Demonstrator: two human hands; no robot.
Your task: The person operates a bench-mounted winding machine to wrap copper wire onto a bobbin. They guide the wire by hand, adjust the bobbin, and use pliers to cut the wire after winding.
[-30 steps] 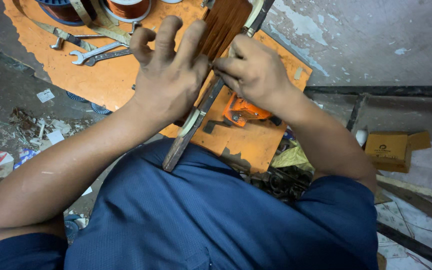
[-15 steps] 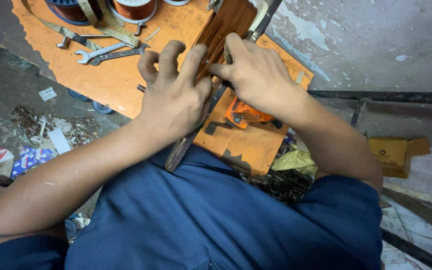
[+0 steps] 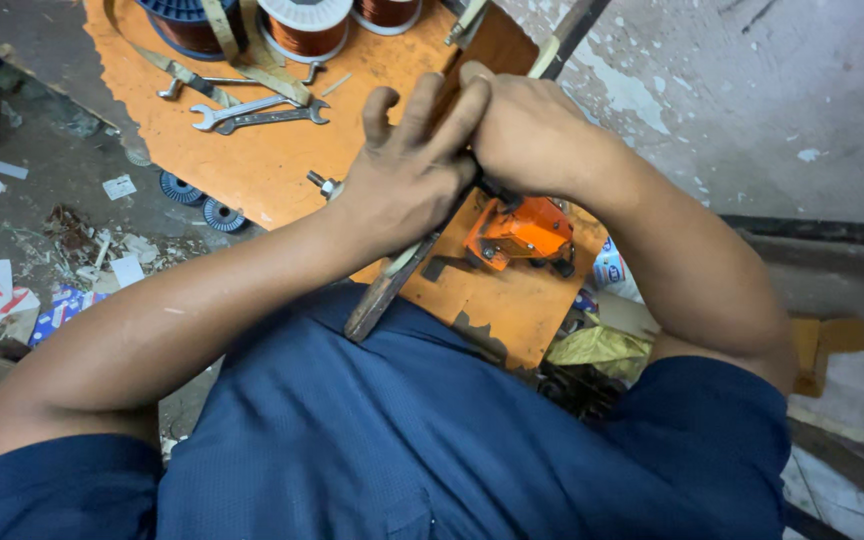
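Both hands are bunched at upper centre: left hand (image 3: 407, 175) lies flat, fingers spread over a long wooden-handled tool (image 3: 384, 290), and right hand (image 3: 527, 130) is curled around it. The wrenches (image 3: 252, 112) and copper wire spools (image 3: 304, 25) sit untouched, so I'd guess mid-job.

I am looking down into a rough repair workshop, likely for winding electrical coils. An orange surface (image 3: 282, 160) carries spools of copper wire (image 3: 304, 25), open-ended spanners (image 3: 257, 112) and an orange power tool (image 3: 520, 232). Beyond it, the bare concrete floor (image 3: 62, 215) is grimy and strewn with paper scraps (image 3: 117, 187) and two small toothed wheels (image 3: 202, 203). The grey wall (image 3: 752, 110) is patchy, its paint flaking.
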